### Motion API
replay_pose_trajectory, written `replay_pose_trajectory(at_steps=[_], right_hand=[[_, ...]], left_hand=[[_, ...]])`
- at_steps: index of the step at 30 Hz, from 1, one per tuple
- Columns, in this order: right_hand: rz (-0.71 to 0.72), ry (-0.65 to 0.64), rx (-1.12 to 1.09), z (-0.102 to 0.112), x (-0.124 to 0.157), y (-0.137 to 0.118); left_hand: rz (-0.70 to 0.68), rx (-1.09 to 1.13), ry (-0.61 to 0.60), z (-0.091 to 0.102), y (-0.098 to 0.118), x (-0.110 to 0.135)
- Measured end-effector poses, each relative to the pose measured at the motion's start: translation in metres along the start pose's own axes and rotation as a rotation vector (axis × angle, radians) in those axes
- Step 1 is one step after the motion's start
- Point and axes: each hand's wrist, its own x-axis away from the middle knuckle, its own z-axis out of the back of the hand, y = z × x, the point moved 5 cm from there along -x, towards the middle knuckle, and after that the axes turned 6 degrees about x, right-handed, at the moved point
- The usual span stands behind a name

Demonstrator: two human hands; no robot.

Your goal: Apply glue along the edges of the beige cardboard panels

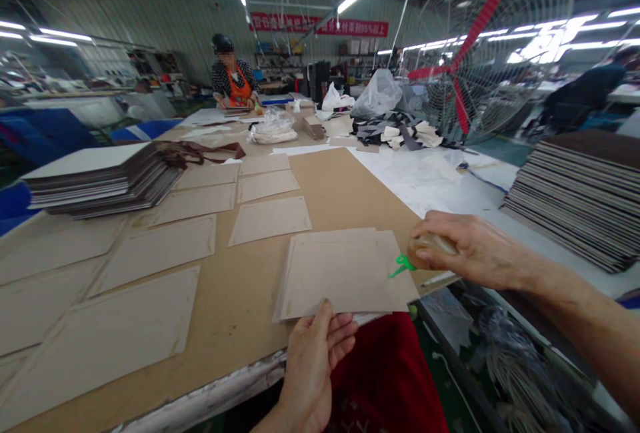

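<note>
My right hand [455, 246] is wrapped round a squeeze bottle [434, 246] of a yellowish colour. Its green nozzle [401, 265] points down at the right part of a beige board [335, 273]. That board lies on a small stack with offset edges at the table's front. With the thumb on top and the fingers at its lower edge, my left hand [317, 356] holds the board. To the left, rows of similar beige boards [135, 319] lie flat, with faint shiny strips along some edges. I cannot make out the liquid in the bottle.
A pile of dark-edged panels [100, 176] stands at the left, and a taller pile [580, 199] at the right. Fabric scraps [400, 129] and plastic bags lie further back. A large fan [455, 66] stands beyond. A person in an orange apron [240, 89] works at the far end.
</note>
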Motion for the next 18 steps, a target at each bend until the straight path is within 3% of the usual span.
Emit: replay_pose_trajectory(at_steps=[4,13,18], right_hand=[[0.003,0.059,0.032,0.0,0.003,-0.001],[-0.043,0.041,-0.141,-0.002,0.061,-0.024],[-0.187,0.051,-0.283,-0.02,0.084,-0.008]], left_hand=[[-0.007,0.008,-0.012,0.0,-0.001,-0.001],[-0.014,0.036,-0.018,0.001,-0.002,-0.001],[0.002,0.076,-0.001,-0.001,0.0,0.001]])
